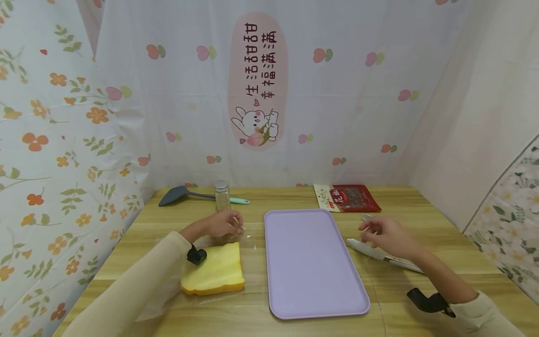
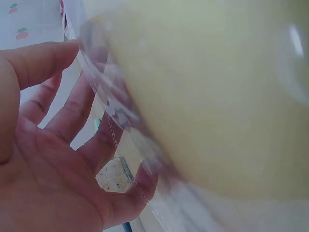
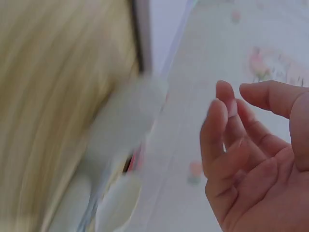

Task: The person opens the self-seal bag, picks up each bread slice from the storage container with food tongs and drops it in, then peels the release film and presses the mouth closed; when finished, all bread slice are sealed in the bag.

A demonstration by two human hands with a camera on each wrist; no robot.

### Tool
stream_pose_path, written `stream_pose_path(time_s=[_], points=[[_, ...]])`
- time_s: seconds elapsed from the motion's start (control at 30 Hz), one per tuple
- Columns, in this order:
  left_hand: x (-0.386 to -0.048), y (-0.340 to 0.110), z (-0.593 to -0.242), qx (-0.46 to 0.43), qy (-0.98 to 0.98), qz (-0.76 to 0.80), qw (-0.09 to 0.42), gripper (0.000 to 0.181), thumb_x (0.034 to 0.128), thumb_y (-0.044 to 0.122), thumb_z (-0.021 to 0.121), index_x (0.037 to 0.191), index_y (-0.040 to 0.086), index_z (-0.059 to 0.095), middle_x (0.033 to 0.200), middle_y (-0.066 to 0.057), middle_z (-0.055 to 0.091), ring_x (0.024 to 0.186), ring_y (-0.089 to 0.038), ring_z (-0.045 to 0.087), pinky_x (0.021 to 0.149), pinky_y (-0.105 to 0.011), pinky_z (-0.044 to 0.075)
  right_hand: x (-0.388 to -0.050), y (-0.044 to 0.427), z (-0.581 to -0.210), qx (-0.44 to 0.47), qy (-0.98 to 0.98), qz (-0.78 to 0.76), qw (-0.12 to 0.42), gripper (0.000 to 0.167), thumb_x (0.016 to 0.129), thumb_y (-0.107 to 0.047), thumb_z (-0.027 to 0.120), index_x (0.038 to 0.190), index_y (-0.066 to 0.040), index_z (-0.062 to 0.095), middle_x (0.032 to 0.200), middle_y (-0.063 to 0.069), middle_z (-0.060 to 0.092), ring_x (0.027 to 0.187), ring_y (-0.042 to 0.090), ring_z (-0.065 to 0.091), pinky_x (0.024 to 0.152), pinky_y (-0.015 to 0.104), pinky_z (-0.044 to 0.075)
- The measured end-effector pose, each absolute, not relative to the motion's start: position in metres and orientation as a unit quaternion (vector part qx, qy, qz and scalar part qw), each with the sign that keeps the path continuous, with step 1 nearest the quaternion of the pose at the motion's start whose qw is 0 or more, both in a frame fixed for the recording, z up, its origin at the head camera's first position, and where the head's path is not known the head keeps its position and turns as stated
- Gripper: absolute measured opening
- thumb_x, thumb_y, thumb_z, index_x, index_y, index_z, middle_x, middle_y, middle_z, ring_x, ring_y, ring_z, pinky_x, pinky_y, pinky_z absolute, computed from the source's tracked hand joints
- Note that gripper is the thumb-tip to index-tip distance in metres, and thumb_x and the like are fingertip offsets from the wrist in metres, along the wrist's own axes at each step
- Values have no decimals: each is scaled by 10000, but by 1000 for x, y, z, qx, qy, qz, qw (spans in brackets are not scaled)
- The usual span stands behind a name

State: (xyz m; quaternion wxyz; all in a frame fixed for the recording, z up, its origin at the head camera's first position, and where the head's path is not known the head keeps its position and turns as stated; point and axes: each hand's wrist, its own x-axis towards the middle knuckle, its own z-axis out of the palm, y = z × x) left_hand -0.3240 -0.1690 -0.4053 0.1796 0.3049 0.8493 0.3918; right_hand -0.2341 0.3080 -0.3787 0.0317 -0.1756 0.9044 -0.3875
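Observation:
My left hand (image 1: pixel 219 223) hovers at the far edge of a bread slice (image 1: pixel 212 270) in a clear plastic bag (image 1: pixel 252 238). Its fingers (image 2: pixel 72 116) are spread and loosely bent; some show through the film. The thumb comes up to the film's edge, and I see no firm pinch on it. My right hand (image 1: pixel 389 236) is held above a white-ended utensil (image 1: pixel 365 248), which looks like tongs. Thumb and index fingertip (image 3: pixel 224 89) lie close, with a gap and nothing between them. In the right wrist view the white ends (image 3: pixel 125 111) are blurred.
A lilac tray (image 1: pixel 311 262) lies between the hands. Behind my left hand stand a glass shaker (image 1: pixel 222 195) and a grey spatula (image 1: pixel 173 195) with a mint handle. A red-and-cream spice packet (image 1: pixel 347 198) lies at the back right. Patterned cloth (image 1: pixel 269 168) surrounds the wooden table (image 1: pixel 202 323).

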Motion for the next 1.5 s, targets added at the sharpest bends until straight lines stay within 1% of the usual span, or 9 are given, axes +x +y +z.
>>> stream_pose_path(time_s=[0.1, 0.27, 0.5, 0.8, 0.97, 1.1, 1.2, 1.37, 1.5], points=[[-324, -171, -406, 305, 845, 396, 188, 53, 918, -61, 583, 957, -63, 619, 962, -169, 693, 882, -178, 621, 751, -300, 483, -230, 287, -382, -192, 884, -420, 70, 212, 968, -86, 612, 1096, 84, 619, 886, 139, 716, 723, 272, 660, 560, 285, 528], [-325, -173, -406, 307, 849, 382, 198, 121, 900, -76, 553, 952, -78, 662, 980, -157, 706, 888, -155, 602, 782, -276, 473, -218, 248, -387, -217, 851, -457, 142, 257, 971, -82, 592, 1167, 83, 600, 926, 124, 738, 690, 231, 652, 452, 218, 410], [-327, -172, -405, 308, 857, 361, 199, 194, 905, -58, 537, 954, -37, 724, 968, -96, 727, 881, -153, 579, 804, -295, 470, -198, 192, -391, -228, 790, -520, 232, 362, 959, -53, 580, 1296, 73, 538, 995, 151, 738, 748, 216, 679, 478, 242, 472], [-327, -175, -406, 284, 858, 359, 235, 279, 934, -72, 456, 964, -43, 732, 970, -86, 727, 913, -127, 624, 858, -336, 514, -171, 113, -407, -181, 707, -598, 333, 440, 901, -62, 615, 1322, 22, 517, 915, 139, 741, 662, 133, 668, 437, 207, 445], [-326, -176, -405, 267, 863, 369, 220, 260, 938, -49, 488, 963, -20, 745, 970, -62, 731, 872, -154, 661, 836, -351, 538, -167, 84, -413, -166, 688, -600, 373, 559, 898, -58, 615, 1415, 5, 413, 936, 159, 740, 646, 127, 667, 436, 181, 442], [-325, -181, -403, 263, 866, 378, 193, 271, 917, -30, 498, 963, 20, 760, 980, -38, 729, 899, -162, 642, 855, -362, 520, -167, 71, -416, -149, 686, -599, 385, 634, 895, -58, 602, 1463, -4, 325, 955, 174, 737, 639, 126, 671, 435, 181, 445], [-324, -187, -401, 265, 864, 390, 177, 279, 923, -20, 488, 987, 23, 756, 1026, -48, 722, 941, -168, 627, 853, -368, 506, -168, 63, -418, -139, 689, -612, 363, 633, 886, -41, 598, 1458, 0, 330, 941, 169, 736, 626, 133, 673, 430, 191, 450], [-320, -193, -394, 258, 854, 420, 165, 270, 952, 13, 486, 1043, 9, 740, 1089, -88, 701, 886, -195, 610, 734, -352, 485, -174, 57, -419, -129, 707, -628, 299, 570, 862, -15, 582, 1409, -19, 419, 896, 153, 740, 583, 141, 667, 408, 203, 441], [-316, -193, -388, 242, 850, 442, 153, 254, 968, 44, 500, 1079, 7, 725, 1130, -156, 683, 900, -200, 614, 733, -366, 494, -181, 57, -417, -134, 726, -620, 266, 434, 867, -17, 546, 1301, -29, 554, 894, 120, 745, 567, 124, 655, 385, 193, 409]])
